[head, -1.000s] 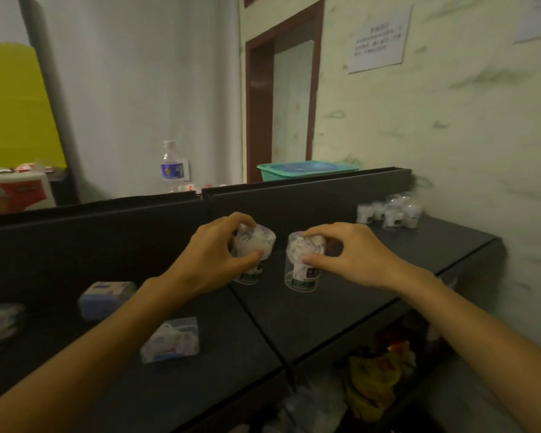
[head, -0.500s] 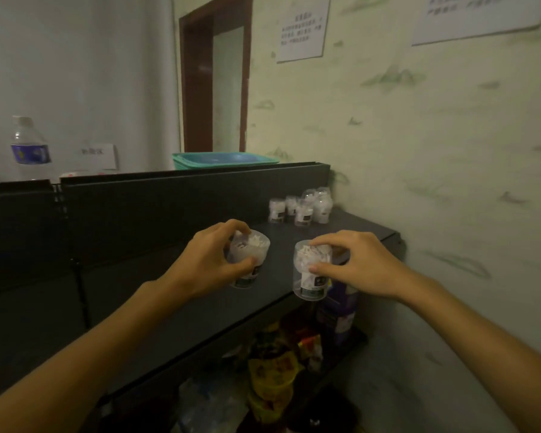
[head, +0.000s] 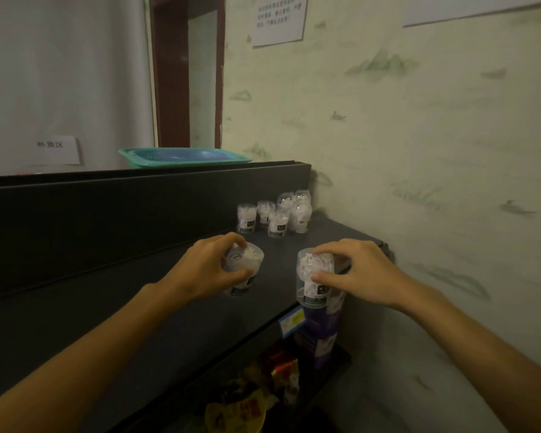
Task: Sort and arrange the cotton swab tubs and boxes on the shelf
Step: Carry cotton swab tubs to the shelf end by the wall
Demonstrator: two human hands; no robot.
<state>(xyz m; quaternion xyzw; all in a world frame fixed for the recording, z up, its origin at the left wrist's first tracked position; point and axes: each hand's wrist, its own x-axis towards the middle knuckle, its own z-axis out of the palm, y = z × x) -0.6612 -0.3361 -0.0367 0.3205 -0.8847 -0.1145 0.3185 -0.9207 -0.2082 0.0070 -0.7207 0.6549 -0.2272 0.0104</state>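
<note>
Nearest, in front of the cluster of tubs at the shelf's far corner, two clear cotton swab tubs are held above the dark shelf. The left tub is clasped by the left hand, fingers curled round its rim; the right tub is pinched at its upper part by the right hand. Both are probably carried upright so they can be set beside that cluster. Beyond it, a teal tray rests on the backboard.

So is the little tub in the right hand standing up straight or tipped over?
Upright. The right hand grips the clear tub near its top, with its label end pointing down.
</note>
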